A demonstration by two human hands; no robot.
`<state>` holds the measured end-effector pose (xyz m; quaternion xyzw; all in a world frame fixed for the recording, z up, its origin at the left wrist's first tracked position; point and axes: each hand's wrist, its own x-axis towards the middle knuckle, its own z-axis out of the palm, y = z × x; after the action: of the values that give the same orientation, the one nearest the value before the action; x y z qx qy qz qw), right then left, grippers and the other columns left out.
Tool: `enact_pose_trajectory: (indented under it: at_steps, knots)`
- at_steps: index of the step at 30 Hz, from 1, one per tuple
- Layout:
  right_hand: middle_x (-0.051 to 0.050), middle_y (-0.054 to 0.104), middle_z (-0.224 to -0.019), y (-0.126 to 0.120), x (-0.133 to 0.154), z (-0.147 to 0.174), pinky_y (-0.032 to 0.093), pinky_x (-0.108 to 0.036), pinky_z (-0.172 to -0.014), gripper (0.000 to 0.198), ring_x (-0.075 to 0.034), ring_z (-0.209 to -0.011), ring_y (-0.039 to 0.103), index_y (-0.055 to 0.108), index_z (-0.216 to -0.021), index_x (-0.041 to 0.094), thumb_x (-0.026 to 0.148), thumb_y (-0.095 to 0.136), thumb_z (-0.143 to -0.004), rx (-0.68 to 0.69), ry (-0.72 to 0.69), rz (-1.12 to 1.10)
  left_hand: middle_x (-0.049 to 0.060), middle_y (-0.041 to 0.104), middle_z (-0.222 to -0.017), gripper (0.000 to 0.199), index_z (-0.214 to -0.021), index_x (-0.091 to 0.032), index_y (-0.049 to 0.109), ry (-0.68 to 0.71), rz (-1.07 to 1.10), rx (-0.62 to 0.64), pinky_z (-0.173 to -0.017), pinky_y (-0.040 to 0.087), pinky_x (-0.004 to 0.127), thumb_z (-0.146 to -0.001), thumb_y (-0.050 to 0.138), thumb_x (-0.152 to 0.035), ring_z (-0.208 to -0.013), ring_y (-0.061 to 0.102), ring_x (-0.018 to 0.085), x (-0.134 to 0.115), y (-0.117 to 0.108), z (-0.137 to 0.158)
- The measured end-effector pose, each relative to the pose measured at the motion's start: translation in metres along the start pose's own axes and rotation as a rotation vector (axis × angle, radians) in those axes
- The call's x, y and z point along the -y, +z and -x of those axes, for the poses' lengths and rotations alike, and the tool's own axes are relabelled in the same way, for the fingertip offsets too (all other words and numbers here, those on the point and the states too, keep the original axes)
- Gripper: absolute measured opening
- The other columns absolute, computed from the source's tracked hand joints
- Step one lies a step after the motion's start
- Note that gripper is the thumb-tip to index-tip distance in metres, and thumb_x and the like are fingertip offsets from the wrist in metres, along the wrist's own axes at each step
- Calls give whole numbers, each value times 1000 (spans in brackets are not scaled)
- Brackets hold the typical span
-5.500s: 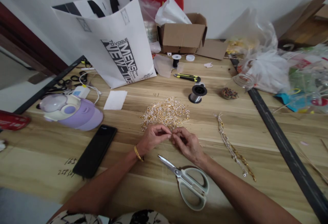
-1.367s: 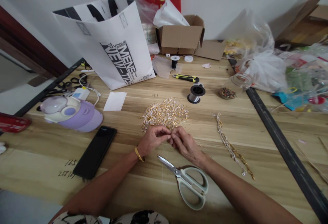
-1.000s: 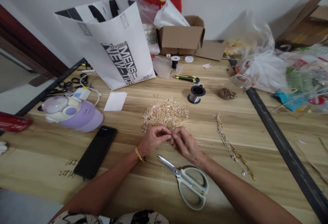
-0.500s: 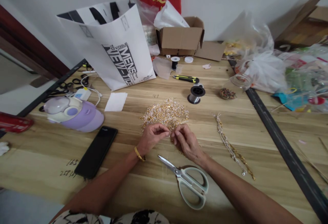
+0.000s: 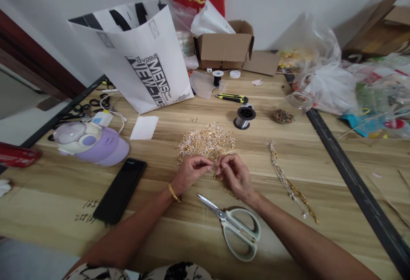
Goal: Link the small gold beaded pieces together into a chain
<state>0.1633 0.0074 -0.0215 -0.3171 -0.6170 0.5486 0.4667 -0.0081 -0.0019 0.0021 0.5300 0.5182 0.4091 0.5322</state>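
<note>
My left hand (image 5: 192,171), with a gold bangle (image 5: 174,192) at the wrist, is closed in a pinch at the near edge of a heap of gold and silver chain pieces (image 5: 205,141). Close beside it, my right hand (image 5: 235,175) pinches too, the fingertips of both almost meeting. A thin gold chain (image 5: 226,187) trails from between the fingertips and lies beneath my right hand. What the left fingertips hold is too small to make out. Just below the hands lie scissors with pale green handles (image 5: 238,233), blades slightly apart.
To the right lie gold and silver chain strands (image 5: 288,182). Behind the heap are a wire spool (image 5: 244,118), a utility knife (image 5: 231,98) and a jar of beads (image 5: 283,116). Leftward are a phone (image 5: 120,191), a purple bottle (image 5: 96,141) and a white paper bag (image 5: 144,62).
My right hand has tilted a little and its fingers have shifted, with more of the gold chain showing below it. The left hand keeps its pinch in nearly the same place.
</note>
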Motion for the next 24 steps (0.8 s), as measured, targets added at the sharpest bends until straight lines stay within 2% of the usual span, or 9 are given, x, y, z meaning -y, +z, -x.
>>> enact_pose_trajectory:
  at_steps: [8,13,24]
  knots:
    - [0,55,-65,-3,-2,-1,43,-23,-52,20,-11,-55,51,53,-85,18,36,52,-90,13,24,76,6,71,-78,13,-79,-12,70,-41,30,-11,-70,49,24,-70,69,-21,-73,63,15,-2,0,0]
    - [1,58,-61,-3,-6,0,43,-22,-49,19,-11,-52,53,55,-88,18,37,58,-87,4,81,47,4,70,-74,16,-77,-11,69,-64,73,-35,-67,49,24,-67,73,-24,-68,62,14,-2,0,-1]
    - [-3,62,-68,-5,-5,-2,48,-25,-55,20,-13,-59,57,62,-86,17,35,56,-88,51,33,141,4,70,-72,17,-75,-12,69,-69,90,-46,-66,49,24,-66,74,-25,-67,61,14,-1,-1,-1]
